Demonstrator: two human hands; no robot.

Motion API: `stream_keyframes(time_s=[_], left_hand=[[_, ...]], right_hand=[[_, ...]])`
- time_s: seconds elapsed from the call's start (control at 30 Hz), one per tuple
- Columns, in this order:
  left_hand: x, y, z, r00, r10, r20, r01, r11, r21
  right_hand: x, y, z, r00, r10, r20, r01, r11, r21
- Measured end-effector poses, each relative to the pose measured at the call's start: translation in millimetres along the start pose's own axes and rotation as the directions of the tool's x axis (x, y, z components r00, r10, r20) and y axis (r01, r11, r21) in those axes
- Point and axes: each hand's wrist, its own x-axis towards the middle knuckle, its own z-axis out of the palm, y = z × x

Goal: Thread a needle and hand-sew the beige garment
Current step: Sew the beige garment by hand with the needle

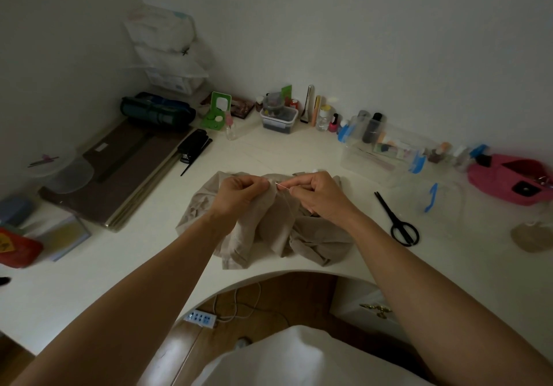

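A white power strip (201, 317) is seen on the wooden floor, below the curved cut-out of the white table (119, 266). Just beyond that edge the crumpled beige garment (278, 233) is laid on the table. A raised fold of it is pinched by the curled fingers of the left hand (239, 194), while the needle (282, 187) is pinched between thumb and forefinger of the right hand (320, 195), its tip at that fold. Black scissors (398, 221) are laid right of the garment, apart from it, and small bottles (323, 119) are ranged along the far wall.
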Motion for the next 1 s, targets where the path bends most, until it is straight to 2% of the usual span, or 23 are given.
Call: stream_keyframes(time_s=[0.47, 0.73, 0.9, 1.0], left_hand=[[4, -3, -4, 1.000, 0.004, 0.025, -0.006, 0.999, 0.042], [5, -2, -2, 0.998, 0.052, 0.033, -0.054, 0.997, 0.055], [7, -3, -2, 0.992, 0.098, 0.074, -0.105, 0.990, 0.097], [8, -4, -4, 0.990, 0.112, 0.080, -0.122, 0.985, 0.126]], right_hand=[[2, 1, -1, 0.999, 0.031, 0.042, -0.030, 0.999, -0.036], [5, -2, -3, 0.994, 0.075, 0.082, -0.069, 0.995, -0.069], [7, -10, -4, 0.973, 0.106, 0.205, -0.085, 0.990, -0.109], [7, -13, -4, 0.970, 0.128, 0.205, -0.103, 0.987, -0.127]])
